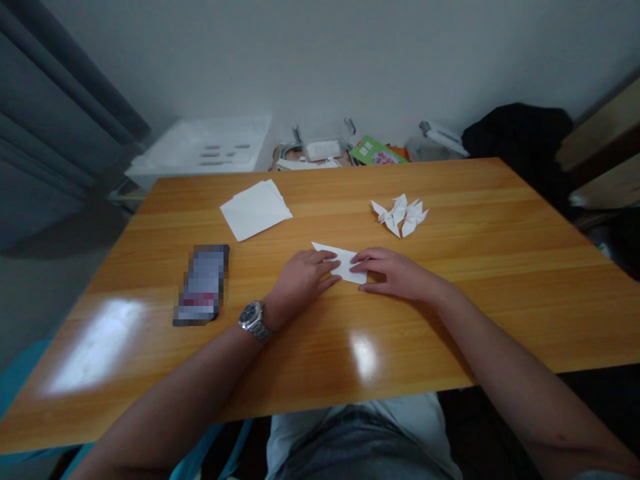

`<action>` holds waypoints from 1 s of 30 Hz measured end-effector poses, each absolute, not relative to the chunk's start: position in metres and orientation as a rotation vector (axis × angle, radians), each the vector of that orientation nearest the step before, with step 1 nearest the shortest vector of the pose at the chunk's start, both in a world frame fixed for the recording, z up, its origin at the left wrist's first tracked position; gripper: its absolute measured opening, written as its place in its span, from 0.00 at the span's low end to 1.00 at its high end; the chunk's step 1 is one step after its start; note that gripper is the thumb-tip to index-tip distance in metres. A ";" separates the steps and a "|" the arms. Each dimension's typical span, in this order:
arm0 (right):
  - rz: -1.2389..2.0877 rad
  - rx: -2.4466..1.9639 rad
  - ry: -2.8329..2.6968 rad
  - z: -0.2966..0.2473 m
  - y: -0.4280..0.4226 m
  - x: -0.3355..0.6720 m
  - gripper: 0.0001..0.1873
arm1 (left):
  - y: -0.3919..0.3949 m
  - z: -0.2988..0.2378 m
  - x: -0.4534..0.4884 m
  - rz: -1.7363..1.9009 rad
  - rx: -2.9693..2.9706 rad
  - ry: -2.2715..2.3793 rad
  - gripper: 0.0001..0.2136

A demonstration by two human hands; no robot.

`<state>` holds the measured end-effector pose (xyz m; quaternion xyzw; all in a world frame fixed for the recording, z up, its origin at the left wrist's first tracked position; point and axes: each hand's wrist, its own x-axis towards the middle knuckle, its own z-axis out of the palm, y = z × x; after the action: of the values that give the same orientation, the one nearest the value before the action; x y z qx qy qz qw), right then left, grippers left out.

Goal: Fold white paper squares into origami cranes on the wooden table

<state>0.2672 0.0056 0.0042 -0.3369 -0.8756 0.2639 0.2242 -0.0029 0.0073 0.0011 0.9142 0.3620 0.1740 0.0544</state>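
Observation:
A folded piece of white paper (345, 268) lies on the wooden table in front of me, its pointed end to the left. My left hand (310, 275) holds the left part, fingers on top and thumb along the near edge. From the other side, my right hand (390, 272) holds the right end, fingertips on the paper and thumb by its near corner. Just beyond my right hand sits a small cluster of folded white paper figures (400, 215). Flat white paper sheets (256, 209) lie in a loose stack farther back on the left.
A pixelated phone (203, 283) lies left of my watch (254, 320). Behind the wooden table (320, 360) stand a white tray-like bin (215, 143), a green booklet (375, 152) and assorted items along the wall. A black cloth-like heap (520, 140) is at the back right.

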 end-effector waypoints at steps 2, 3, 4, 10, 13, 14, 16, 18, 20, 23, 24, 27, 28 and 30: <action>0.732 -0.929 -2.423 0.005 0.006 0.268 0.20 | 0.007 0.001 -0.003 0.527 2.773 1.096 0.14; 0.737 -0.929 -2.425 0.006 0.006 0.268 0.20 | 0.007 0.001 -0.003 0.532 2.767 1.092 0.14; 0.744 -0.932 -2.425 0.007 0.006 0.269 0.20 | 0.007 0.001 -0.003 0.541 2.761 1.089 0.14; 0.825 -0.954 -2.414 0.009 0.006 0.273 0.22 | 0.008 0.000 -0.003 0.569 2.746 1.096 0.14; 0.820 -0.967 -2.403 0.011 0.006 0.272 0.14 | 0.008 -0.002 -0.004 0.572 2.748 1.082 0.14; 0.807 -0.961 -2.405 0.012 0.006 0.271 0.11 | 0.009 -0.003 -0.005 0.578 2.745 1.072 0.15; 0.779 -0.942 -2.412 0.014 0.006 0.270 0.08 | 0.010 -0.004 -0.006 0.590 2.728 1.044 0.16; 0.756 -0.951 -2.401 0.016 0.006 0.269 0.09 | 0.010 -0.005 -0.008 0.595 2.714 0.993 0.16; 0.722 -1.002 -2.370 0.017 0.006 0.269 0.10 | 0.009 -0.004 -0.007 0.594 2.723 0.919 0.14; 0.655 -1.077 -2.329 0.016 0.007 0.269 0.10 | 0.007 -0.001 -0.005 0.577 2.753 0.830 0.13; 0.640 -1.086 -2.317 0.015 0.007 0.269 0.10 | 0.005 0.000 -0.004 0.563 2.760 0.818 0.13; 0.615 -1.095 -2.275 0.010 0.009 0.267 0.11 | 0.002 0.001 -0.002 0.500 2.787 0.799 0.16; 0.604 -1.102 -2.264 0.008 0.010 0.266 0.11 | 0.001 0.002 -0.002 0.481 2.795 0.790 0.17; 0.571 -1.124 -2.253 0.004 0.011 0.264 0.11 | 0.001 0.001 -0.001 0.455 2.801 0.775 0.18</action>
<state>0.2639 0.0112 0.0039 -0.4183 -0.8387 0.2127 0.2763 -0.0015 0.0007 0.0012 0.9475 0.2620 0.1540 0.0997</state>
